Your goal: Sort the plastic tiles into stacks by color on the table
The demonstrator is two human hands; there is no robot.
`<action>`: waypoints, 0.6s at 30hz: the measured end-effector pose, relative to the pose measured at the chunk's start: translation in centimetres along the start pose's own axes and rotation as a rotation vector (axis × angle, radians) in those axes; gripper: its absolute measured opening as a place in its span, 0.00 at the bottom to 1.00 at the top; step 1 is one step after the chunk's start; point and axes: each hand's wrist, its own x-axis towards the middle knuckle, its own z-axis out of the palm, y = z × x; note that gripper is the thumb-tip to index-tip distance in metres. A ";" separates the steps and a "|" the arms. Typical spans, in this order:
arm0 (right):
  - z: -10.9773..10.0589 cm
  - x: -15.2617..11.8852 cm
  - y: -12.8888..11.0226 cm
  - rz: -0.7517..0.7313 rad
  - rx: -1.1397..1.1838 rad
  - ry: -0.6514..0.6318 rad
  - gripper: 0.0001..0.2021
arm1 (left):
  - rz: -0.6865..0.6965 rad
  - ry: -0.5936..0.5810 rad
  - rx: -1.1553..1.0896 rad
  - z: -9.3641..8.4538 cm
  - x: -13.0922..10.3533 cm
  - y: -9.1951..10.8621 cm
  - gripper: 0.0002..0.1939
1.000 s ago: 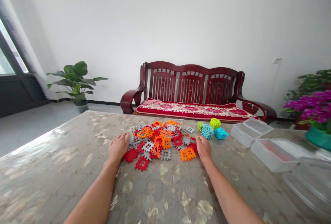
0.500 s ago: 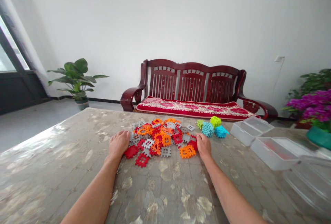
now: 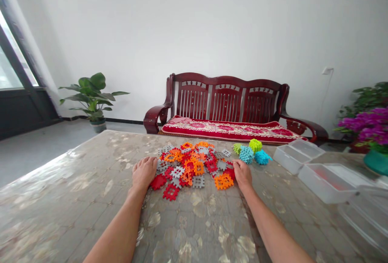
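A heap of flat plastic interlocking tiles [image 3: 198, 168] in red, orange and grey, notched at the edges and many with windows, lies loose on the patterned table cover. My left hand [image 3: 145, 172] rests palm down against the heap's left side, fingers laid out, beside a solid red tile [image 3: 158, 182]. At the right side, my right hand [image 3: 242, 174] has its fingers curled in next to another red tile [image 3: 230, 172]; whatever is inside them is hidden. An orange windowed tile [image 3: 224, 181] lies just left of it.
Blue knobbly pieces [image 3: 246, 155] and a lime one [image 3: 255, 145] sit beyond my right hand. Clear plastic boxes [image 3: 327, 182] with lids stand on the table's right side, near purple flowers [image 3: 368, 125]. A wooden bench [image 3: 227, 97] is behind the table.
The view has tilted slightly upward, bringing more of the picture frame on the wall into sight. Both hands stay at the sides of the heap, and the tiles look unchanged.
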 end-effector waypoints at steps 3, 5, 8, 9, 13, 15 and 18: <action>0.0 0.0 0.0 0.003 0.004 0.001 0.22 | -0.005 0.009 -0.003 0.2 0.0 0.0 0.25; 0.0 0.0 0.0 0.007 0.004 0.001 0.22 | -0.008 0.013 -0.008 0.3 0.0 -0.1 0.25; -0.1 0.0 -0.1 0.012 0.004 0.002 0.22 | -0.007 0.013 -0.017 0.5 0.1 -0.1 0.25; -0.1 0.0 -0.1 0.013 0.005 0.003 0.21 | -0.006 0.013 -0.019 0.5 0.1 -0.1 0.25; -0.2 0.0 -0.2 0.002 0.012 0.004 0.22 | -0.009 0.014 -0.023 0.5 0.1 -0.2 0.24; -0.2 0.0 -0.2 -0.003 0.015 0.002 0.22 | -0.014 0.008 -0.033 0.5 0.1 -0.1 0.24; -0.2 0.0 -0.1 -0.005 0.014 -0.003 0.23 | -0.019 0.007 -0.042 0.5 0.1 -0.1 0.24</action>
